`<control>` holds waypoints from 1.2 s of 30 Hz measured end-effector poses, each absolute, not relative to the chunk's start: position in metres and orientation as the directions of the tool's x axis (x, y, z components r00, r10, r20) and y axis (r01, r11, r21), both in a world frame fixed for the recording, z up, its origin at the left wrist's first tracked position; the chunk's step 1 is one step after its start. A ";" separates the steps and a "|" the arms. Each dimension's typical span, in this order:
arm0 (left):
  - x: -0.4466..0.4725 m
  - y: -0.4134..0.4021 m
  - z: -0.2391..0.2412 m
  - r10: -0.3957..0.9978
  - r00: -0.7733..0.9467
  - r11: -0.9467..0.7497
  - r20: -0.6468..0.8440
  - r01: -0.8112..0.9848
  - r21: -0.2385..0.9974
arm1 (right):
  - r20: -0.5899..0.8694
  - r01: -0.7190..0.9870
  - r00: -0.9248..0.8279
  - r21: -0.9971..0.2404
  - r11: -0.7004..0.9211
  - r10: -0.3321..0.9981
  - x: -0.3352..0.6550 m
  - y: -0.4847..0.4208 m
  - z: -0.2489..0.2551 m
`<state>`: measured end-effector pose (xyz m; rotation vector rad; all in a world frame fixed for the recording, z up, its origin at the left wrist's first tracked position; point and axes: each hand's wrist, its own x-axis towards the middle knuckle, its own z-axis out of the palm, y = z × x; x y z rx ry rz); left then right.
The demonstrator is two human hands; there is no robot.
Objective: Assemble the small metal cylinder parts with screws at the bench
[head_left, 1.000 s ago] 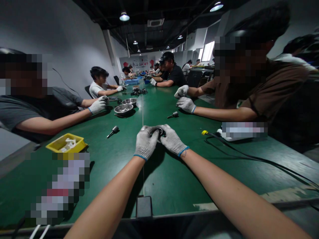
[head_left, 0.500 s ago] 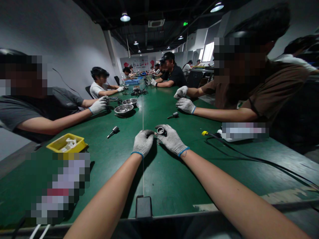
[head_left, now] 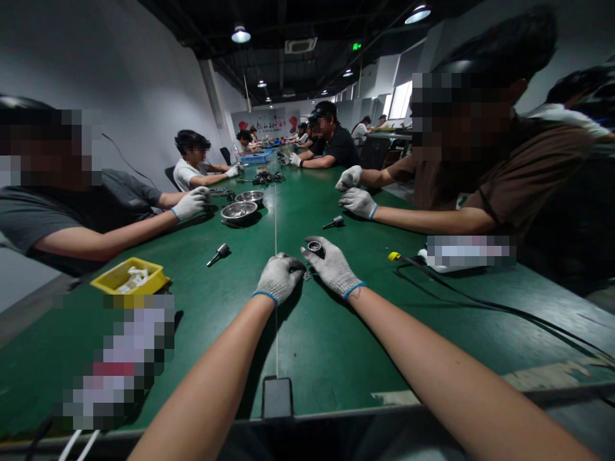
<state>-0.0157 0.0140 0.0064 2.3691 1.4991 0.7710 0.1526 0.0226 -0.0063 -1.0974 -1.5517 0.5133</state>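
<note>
My right hand (head_left: 332,267), in a white knit glove with a blue cuff, holds a small dark cylindrical part (head_left: 314,248). Its round open end with a pale rim faces up, and small details inside are too fine to name. My left hand (head_left: 278,279), gloved alike, rests low over the table with fingers curled together; whatever may be in the fingertips is hidden. Between the two hands lies a little cluster of small shiny metal rings (head_left: 306,275), close to the left fingertips.
On the green table (head_left: 331,358) are a dark tool with a shaft (head_left: 218,255), a similar one (head_left: 333,222), metal bowls (head_left: 239,212), a yellow tray (head_left: 129,276) and a black cable (head_left: 480,304). A co-worker's gloved hands (head_left: 358,203) are at right, another's (head_left: 192,203) at left.
My left hand has moved slightly down and away from the cylindrical part, toward the metal rings. My right hand has shifted a little to the right, still holding the part.
</note>
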 end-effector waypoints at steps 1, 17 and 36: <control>-0.015 0.014 0.007 0.893 0.327 -0.441 0.308 0.769 0.463 | 0.524 0.367 0.045 -0.800 0.474 0.851 0.153 0.023 -0.006; -0.020 0.013 0.010 0.884 0.079 -0.383 0.461 0.687 0.617 | 0.546 0.419 -0.031 -0.753 0.507 0.837 0.161 0.030 -0.017; -0.003 -0.007 0.026 0.797 0.043 -0.521 0.603 0.554 0.649 | 0.605 0.429 -0.152 -0.672 0.604 0.781 0.156 0.019 -0.005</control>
